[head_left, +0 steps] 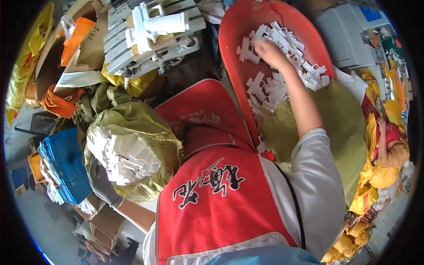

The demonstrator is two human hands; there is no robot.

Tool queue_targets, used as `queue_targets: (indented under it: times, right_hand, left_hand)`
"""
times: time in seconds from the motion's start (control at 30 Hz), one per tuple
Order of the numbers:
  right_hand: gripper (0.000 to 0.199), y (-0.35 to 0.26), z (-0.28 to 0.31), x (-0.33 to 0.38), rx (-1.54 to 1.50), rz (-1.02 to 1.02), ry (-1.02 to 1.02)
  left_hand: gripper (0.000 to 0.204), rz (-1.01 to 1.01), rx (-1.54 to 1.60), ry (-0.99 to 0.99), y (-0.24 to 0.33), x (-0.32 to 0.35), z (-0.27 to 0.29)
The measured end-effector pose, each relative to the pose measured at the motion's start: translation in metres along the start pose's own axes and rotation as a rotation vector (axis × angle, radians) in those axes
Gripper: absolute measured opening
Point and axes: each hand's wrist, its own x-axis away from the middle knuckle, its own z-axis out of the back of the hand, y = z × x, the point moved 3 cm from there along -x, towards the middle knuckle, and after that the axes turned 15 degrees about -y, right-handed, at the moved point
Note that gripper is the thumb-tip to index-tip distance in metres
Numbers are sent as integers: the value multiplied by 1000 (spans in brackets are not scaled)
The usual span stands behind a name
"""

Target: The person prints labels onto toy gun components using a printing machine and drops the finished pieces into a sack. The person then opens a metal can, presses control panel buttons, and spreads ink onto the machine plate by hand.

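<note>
Red tub [229, 48]: right hand [266, 51], fingers [258, 46] curled, among white toy pistols [248, 53].

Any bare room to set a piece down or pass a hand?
Bare red shows inside the tub, between its upper-left rim and the white pistol-shaped pieces. Grey floor lies open below the blue crate, left of the cardboard boxes. It's crowded around the right hand, amid those pieces, and in the heaped green sack by the left hand.
</note>
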Motion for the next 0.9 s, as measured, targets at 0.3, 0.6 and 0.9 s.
queue_targets:
  times: [0.3,0.6,0.9]
  right_hand:
    - [40,52,-188,56,241,-482,-362]
    - [42,-15,-143,13,464,-395,-211]
    - [47,94,-117,-1,-1028,-195,57]
  left_hand:
    - [30,237,-157,164,-42,65,25]
    - [23,148,-211,377,-43,87,38]
    - [20,-85,-138,347,5,10,15]
